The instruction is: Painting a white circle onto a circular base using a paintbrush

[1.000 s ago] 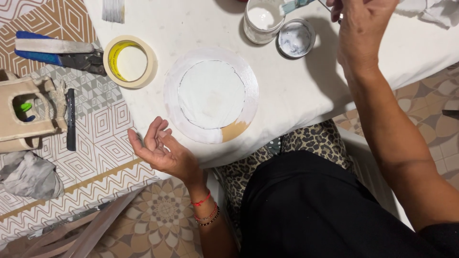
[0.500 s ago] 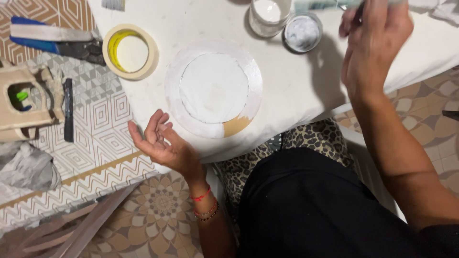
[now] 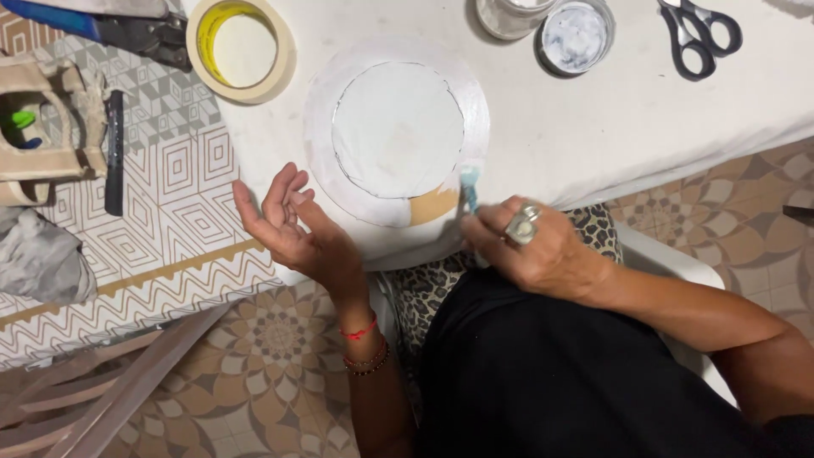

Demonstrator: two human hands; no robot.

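While the right hand [image 3: 530,246] is curled shut around the handle of a pale blue brush [image 3: 468,188], the brush tip rests at the lower right rim of the round cardboard disc [image 3: 397,131], just beside the one wedge of bare brown card that is left among the white paint. A large ring shows on one finger of that hand. The disc lies near the front edge of the white table [image 3: 593,136], about midway along it. The left hand [image 3: 292,225] hovers at the front edge to the disc's left, palm up, fingers loosely spread and holding nothing; red and beaded bracelets sit on its wrist. Toward the far left corner of the table lies a roll of masking tape [image 3: 242,47], flat on its side. Along the far edge stand a glass jar [image 3: 509,13], mostly cut off by the frame, and touching it a small round lid [image 3: 577,36] smeared with white paint; black-handled scissors [image 3: 699,36] lie further right, well apart from the disc. Off the table's left side, a canvas bag [image 3: 42,127] rests on a patterned cloth.
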